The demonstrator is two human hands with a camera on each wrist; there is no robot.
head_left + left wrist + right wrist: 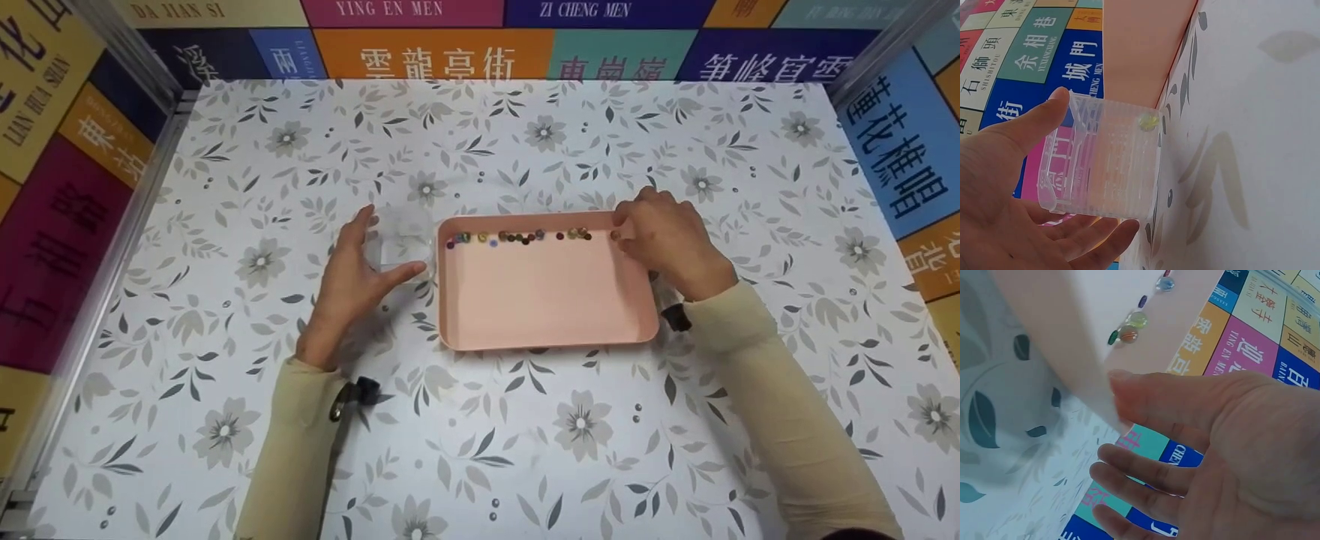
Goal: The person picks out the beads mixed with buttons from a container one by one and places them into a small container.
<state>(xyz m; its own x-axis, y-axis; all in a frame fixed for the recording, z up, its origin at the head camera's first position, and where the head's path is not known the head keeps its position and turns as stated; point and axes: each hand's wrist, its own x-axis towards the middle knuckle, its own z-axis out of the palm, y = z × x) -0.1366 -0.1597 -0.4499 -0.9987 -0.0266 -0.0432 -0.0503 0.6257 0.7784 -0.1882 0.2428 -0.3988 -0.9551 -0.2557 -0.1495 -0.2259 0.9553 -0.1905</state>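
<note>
A shallow pink tray (544, 300) holds a row of colourful glass marbles (512, 238) along its back wall. Left of it stands a clear plastic box (406, 234). My left hand (349, 274) holds this box between thumb and fingers. One yellow-green marble (1149, 121) lies at its bottom. Thumb and index finger of my right hand (670, 234) come together at the tray's back right corner, right by a marble (615, 235). Its other fingers hang loosely outside the wall. Whether the right fingertips pinch that marble, I cannot tell.
White cloth (315, 450) with grey flowers and leaves covers the table. Colourful panels (435, 54) with printed lettering stand along the back and both sides. Several marbles (1134, 323) show inside the tray in the right wrist view.
</note>
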